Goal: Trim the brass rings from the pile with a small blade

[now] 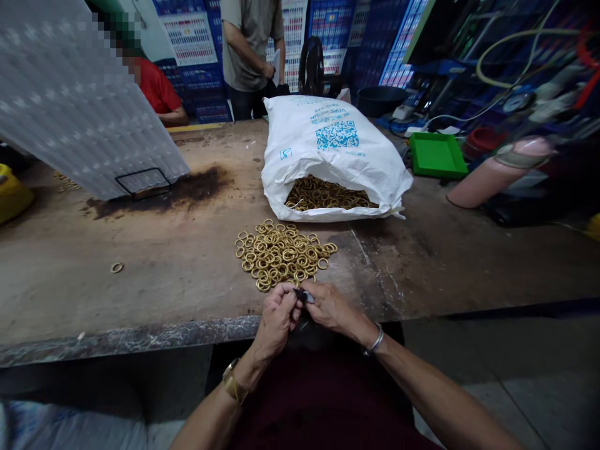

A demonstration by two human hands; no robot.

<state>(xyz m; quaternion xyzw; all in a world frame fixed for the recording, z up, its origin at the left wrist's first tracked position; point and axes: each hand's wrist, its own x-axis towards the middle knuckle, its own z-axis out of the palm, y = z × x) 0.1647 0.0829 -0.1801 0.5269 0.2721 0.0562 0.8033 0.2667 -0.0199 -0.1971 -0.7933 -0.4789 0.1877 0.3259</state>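
- On the bench [187, 300], right by its near edge, lies the pile [281, 250] of brass-coloured rings, just in front of the bag's open mouth.
- Left hand [274, 322]: fingers narrow, pinching one end of a small dark piece [304, 295] at the near side of the pile; a gold-coloured watch [233, 381] circles the wrist.
- Right hand [330, 306]: thumb and fingers closed on the same piece from the other side; a silver bangle [374, 340] on that wrist. What the piece is, I cannot tell.
- White bag [281, 137]: lies on its side behind the pile, more rings [328, 194] showing inside. Blue print on top includes a QR code [337, 134] and a line that seems to end in "RESIN"; the other characters are too blurred to read surely.
- Lone ring [117, 267]: well apart, left of the pile.
- White ribbed panel [94, 100]: tilted, at a black wire stand [144, 183], beside a dark stain [206, 181].
- To the right: green tray [438, 156], red bowl [482, 139], pink bottle [497, 178] leaning over.
- Beyond the bench: a person in red [159, 94], a person in a grey shirt [248, 50], a fan [312, 65] and stacked crates [190, 37], their small labels unreadable.
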